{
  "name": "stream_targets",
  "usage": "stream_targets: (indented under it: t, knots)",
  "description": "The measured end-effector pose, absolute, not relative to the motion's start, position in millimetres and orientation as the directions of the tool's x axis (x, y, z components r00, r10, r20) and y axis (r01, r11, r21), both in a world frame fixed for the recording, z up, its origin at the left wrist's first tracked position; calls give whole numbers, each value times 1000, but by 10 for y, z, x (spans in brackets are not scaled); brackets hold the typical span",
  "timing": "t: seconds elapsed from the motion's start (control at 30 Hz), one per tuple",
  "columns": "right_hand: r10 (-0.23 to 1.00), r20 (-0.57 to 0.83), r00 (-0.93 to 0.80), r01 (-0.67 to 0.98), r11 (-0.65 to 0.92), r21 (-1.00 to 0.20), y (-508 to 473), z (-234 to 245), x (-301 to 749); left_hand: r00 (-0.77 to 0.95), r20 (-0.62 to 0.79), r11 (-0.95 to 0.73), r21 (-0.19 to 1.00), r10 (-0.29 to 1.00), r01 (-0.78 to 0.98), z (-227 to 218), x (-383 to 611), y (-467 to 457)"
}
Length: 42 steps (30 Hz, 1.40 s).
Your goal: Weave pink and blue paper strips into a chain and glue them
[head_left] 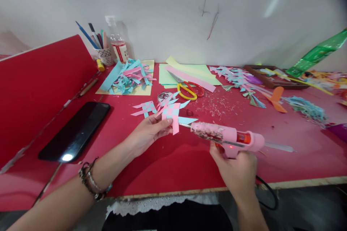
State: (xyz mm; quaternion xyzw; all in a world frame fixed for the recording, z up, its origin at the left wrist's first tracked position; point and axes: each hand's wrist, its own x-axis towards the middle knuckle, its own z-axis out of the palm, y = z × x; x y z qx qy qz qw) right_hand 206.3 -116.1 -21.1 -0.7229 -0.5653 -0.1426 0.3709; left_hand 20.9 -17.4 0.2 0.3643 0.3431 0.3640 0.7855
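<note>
My left hand is closed on a woven paper fish made of pink and light blue strips, with loose strip ends sticking out. My right hand grips a pink hot glue gun, its front end stained brown and a small red light lit on its side. The gun's metal nozzle meets the right edge of the woven paper, partly hidden behind a blue strip. A clear glue stick juts from the gun's rear. Just behind my left hand, another woven paper piece lies on the red table.
Scissors with yellow and red handles lie near paper sheets. A phone with its light on is at left. Paper strips, a pen cup, a bottle, a woven chain and a brown tray line the back.
</note>
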Motion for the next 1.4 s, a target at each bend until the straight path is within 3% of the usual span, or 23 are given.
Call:
stream_targets:
  t: [0.83, 1.4]
  knots:
    - [740, 582, 338, 903, -81, -421, -1171, -202, 2067, 475, -258, 437, 842, 841, -317, 18, 197, -164]
    - [740, 606, 292, 920, -43, -390, -1167, -228, 2090, 473, -256, 446, 824, 843, -349, -28, 171, -137]
